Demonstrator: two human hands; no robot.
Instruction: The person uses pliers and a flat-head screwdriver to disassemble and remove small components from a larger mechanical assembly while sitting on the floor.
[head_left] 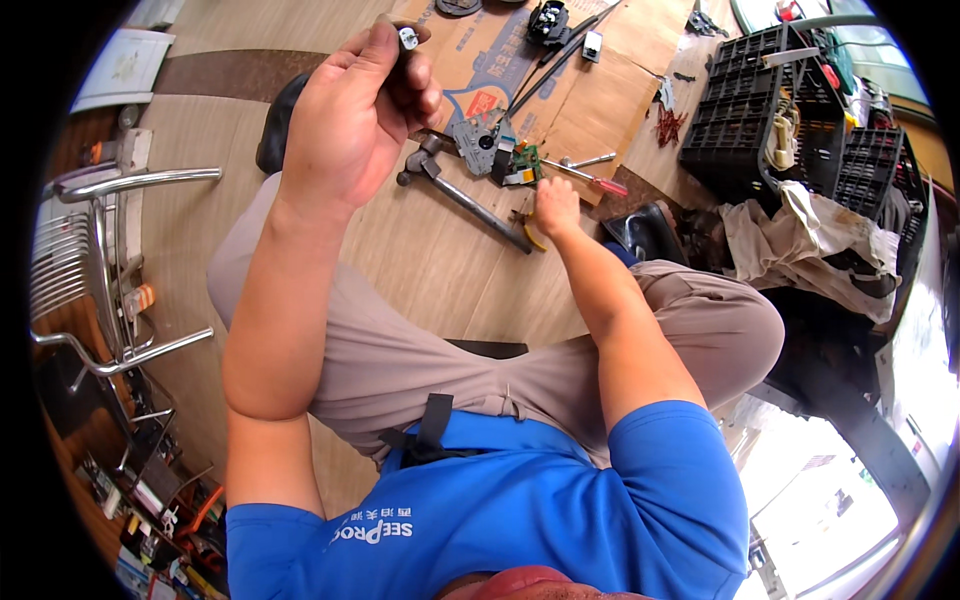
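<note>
My left hand (350,125) is raised at the upper left, fingers closed on a small dark part with a silvery end (408,39); the fingers hide most of it. Lower and to the right, my right hand (556,207) is down by the floor with its fingers curled; what is under them is hidden. Beside its thumb side lies a yellow-handled hand tool (535,235), partly covered. Just beyond its fingertips are a green circuit board (522,166) and a screwdriver with a red handle (608,186). A grey metal plate (478,143) adjoins the board.
A hammer (465,200) lies between my legs. Flattened cardboard (590,105) carries a black part (548,22) and dark cables (540,75). Black plastic crates (745,105) and a crumpled cloth (800,240) stand right; a chrome-framed chair (140,180) stands left.
</note>
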